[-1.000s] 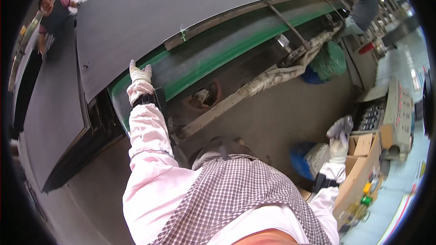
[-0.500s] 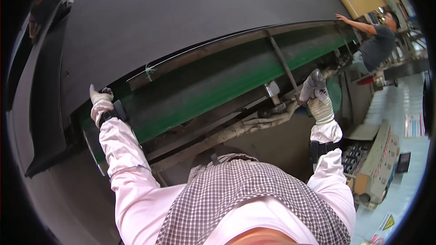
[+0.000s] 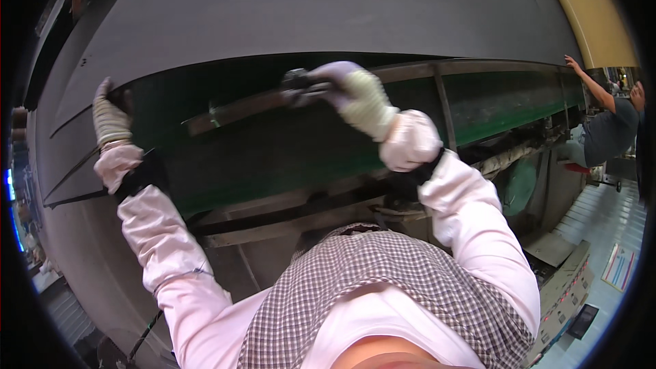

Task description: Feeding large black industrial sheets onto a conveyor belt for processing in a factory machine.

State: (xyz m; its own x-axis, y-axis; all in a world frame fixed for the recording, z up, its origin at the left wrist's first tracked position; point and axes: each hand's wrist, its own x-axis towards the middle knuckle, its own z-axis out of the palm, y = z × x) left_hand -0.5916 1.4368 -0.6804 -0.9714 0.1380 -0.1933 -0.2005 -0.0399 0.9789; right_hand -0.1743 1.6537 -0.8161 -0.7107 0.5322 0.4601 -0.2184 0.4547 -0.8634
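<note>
A broad dark grey sheet [image 3: 307, 14], matte and smooth like rubber, curves across the top from nine to two o'clock. Its lower edge overhangs a green machine bed [image 3: 273, 150] with a dull, dusty face.

The left hand [image 3: 109, 119], in a ribbed knit glove with a pale cuff, is closed on the sheet's edge at nine o'clock, fingers curled over it. The right hand [image 3: 355, 96], in a white knit glove with greyish-purple coated fingers, reaches to twelve o'clock and grips a small dark tool [image 3: 297, 82] against the flat metal rail [image 3: 232, 111] that runs under the sheet edge. What kind of tool it is cannot be told. Both sleeves are pale pink, with dark straps at the wrists; a checked apron covers the chest at six o'clock.

Below the bed lie rusty steel bars [image 3: 287, 222], and a cloth-wrapped hose [image 3: 506, 158] at three o'clock beside a round green cap [image 3: 523, 181].

At two o'clock another person [image 3: 605, 130] in a dark shirt presses a hand to the sheet's far edge, under a yellow curved panel [image 3: 591, 10]. At four o'clock a flat white sign with red and blue patches [image 3: 618, 266] lies on the pale tiled floor, near a grey console [image 3: 564, 290].
</note>
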